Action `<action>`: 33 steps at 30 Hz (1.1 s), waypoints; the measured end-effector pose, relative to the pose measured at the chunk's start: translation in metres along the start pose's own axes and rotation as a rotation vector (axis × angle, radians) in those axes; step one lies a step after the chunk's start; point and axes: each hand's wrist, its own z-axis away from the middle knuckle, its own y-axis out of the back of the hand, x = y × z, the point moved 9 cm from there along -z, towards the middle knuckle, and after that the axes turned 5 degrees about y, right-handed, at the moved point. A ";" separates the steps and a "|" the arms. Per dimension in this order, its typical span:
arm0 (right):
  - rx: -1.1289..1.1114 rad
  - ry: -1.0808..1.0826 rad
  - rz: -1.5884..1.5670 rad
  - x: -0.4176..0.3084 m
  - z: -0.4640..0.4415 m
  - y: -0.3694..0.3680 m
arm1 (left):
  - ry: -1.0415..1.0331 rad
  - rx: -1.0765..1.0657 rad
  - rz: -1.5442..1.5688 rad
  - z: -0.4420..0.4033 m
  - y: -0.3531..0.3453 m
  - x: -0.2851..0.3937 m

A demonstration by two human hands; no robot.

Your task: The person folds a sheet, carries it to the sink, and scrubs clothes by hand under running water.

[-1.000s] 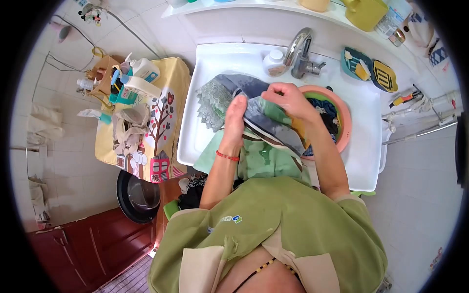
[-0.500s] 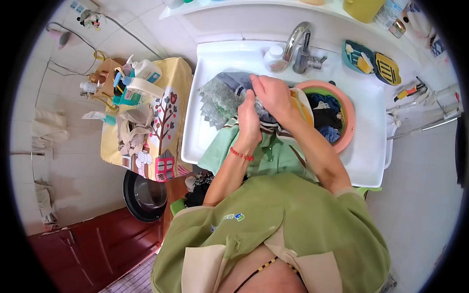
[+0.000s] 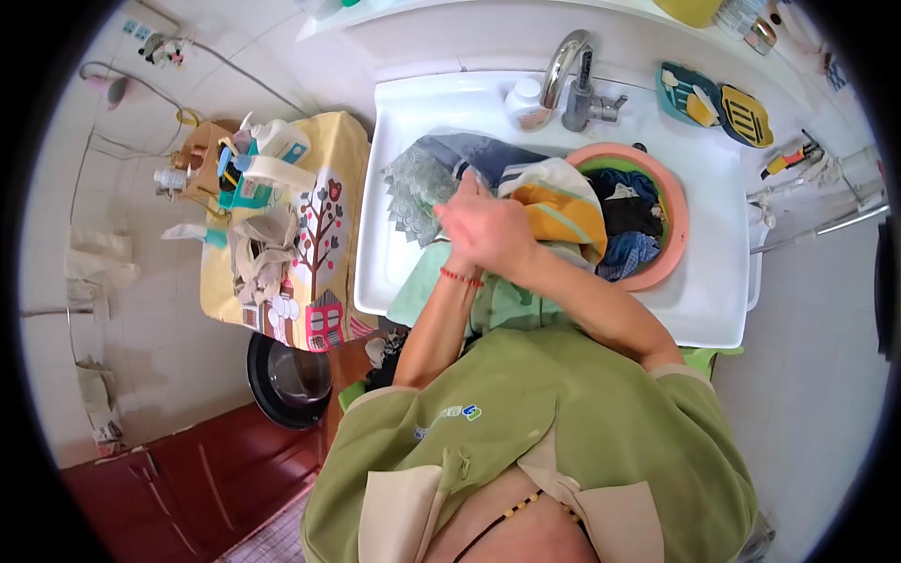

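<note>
My left hand [image 3: 463, 194] and my right hand [image 3: 493, 231] press together above the washbasin, closed on a bunched garment mostly hidden between them. The right hand lies over the left and covers most of its fingers. Pale green cloth [image 3: 418, 286] hangs below the hands over the basin's front. Just left of them is grey lacy fabric [image 3: 413, 192], and behind lies blue-grey cloth [image 3: 474, 150]. A yellow, white and grey striped cloth [image 3: 554, 211] sits right beside the right hand.
In the white washbasin [image 3: 699, 310], a pink tub [image 3: 674, 253] holds dark clothes. A chrome faucet [image 3: 579, 103] and white bottle [image 3: 527, 105] stand behind. Soap dishes [image 3: 690, 94] sit back right. Left, a cloth-covered stand [image 3: 343, 150] carries bottles and crumpled beige cloth [image 3: 263, 249].
My right hand has moved down and left onto my left hand. More of the yellow striped cloth and the blue-grey cloth now shows. The view has shifted slightly.
</note>
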 end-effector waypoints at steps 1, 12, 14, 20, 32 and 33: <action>-0.055 -0.096 -0.082 0.023 -0.001 -0.005 | 0.060 0.181 0.160 0.022 -0.015 0.007; -0.022 -0.185 -0.158 0.054 -0.007 -0.004 | -0.098 0.205 -0.221 0.032 -0.034 0.042; -0.117 -0.330 -0.095 0.070 -0.008 -0.004 | -0.005 0.185 -0.177 0.020 -0.003 0.020; 0.038 -0.099 -0.274 0.027 -0.002 0.000 | -0.099 -0.276 0.122 0.006 -0.005 0.003; -0.096 -0.266 -0.106 0.071 -0.007 -0.010 | -0.071 0.197 -0.321 0.024 -0.027 0.035; -0.092 -0.210 -0.099 0.060 -0.007 -0.008 | -0.031 0.204 -0.295 0.030 -0.037 0.039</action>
